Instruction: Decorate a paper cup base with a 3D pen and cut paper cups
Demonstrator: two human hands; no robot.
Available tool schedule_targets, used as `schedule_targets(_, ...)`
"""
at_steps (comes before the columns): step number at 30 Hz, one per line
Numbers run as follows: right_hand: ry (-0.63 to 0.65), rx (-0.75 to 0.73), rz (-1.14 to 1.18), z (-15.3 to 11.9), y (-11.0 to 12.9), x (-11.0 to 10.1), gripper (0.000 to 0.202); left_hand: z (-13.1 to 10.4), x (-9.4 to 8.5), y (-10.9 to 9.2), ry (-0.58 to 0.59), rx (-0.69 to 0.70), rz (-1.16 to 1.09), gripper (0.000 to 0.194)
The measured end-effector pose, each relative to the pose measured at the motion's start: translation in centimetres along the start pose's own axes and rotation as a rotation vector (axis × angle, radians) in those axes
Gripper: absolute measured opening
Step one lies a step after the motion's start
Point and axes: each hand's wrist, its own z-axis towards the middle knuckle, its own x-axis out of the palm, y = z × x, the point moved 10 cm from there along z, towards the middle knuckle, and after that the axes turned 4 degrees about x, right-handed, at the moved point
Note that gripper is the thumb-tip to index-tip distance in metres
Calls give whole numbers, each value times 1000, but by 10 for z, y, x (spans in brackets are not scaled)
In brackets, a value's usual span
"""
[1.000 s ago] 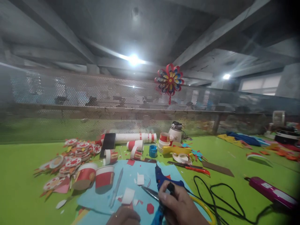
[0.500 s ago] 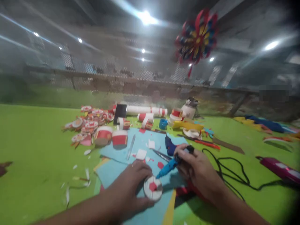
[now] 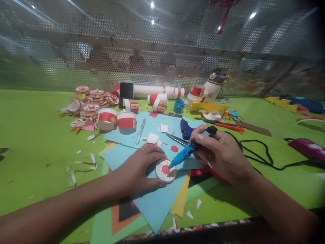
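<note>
My left hand point(image 3: 138, 167) grips the edge of a small white paper disc point(image 3: 159, 177) between its thumb and fingers. The disc bears a red hexagon in its middle, dark dividing lines, and blue dots on its left side. In my right hand point(image 3: 218, 149) is a blue marker point(image 3: 182, 154), black at its rear, its tip down at the hexagon's right edge. Whether the tip touches the disc, I cannot tell. Under both hands lie light blue paper sheets point(image 3: 157, 206). Scissors point(image 3: 176, 139) and a small red hexagon point(image 3: 174, 148) are just beyond the marker.
Red-and-white paper cups point(image 3: 127, 122) stand behind the sheets, beside piled decorated discs point(image 3: 91, 108). A dark blue glue gun point(image 3: 186, 128) lies near my right hand. A black cable point(image 3: 269, 154) loops on the right by a magenta device point(image 3: 306, 149). Paper scraps point(image 3: 73, 178) litter the left.
The view has tilted downward, so the table's front edge shows. The marker's tip has shifted from the disc's upper rim onto the hexagon's edge. Both hands keep their holds.
</note>
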Motion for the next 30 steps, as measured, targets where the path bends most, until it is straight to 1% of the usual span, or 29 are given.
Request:
schedule_targets(2,-10,-1,4,1,0,-1,17,1,-1,-2,9,4,7,46)
schedule_targets(5,-24,-12,3,2,1,-1,17,3,-1,-3,28,6,2,41)
schedule_targets(7,-14,-34,-10,2,3,0,16,3,0,-3,35,14,-8,39)
schedule_targets(12,-6,-81,-87,-1,5,1,11,3,1,-3,39,49,-7,41)
schedule_targets(18,-8,-150,-144,0,8,2,8,4,0,-3,46,32,-2,40)
schedule_targets(23,11,-132,-83,2,4,5,12,4,2,1,49,8,-2,46)
schedule_targets(30,18,-132,-66,1,1,7,11,3,1,-1,55,0,-2,46)
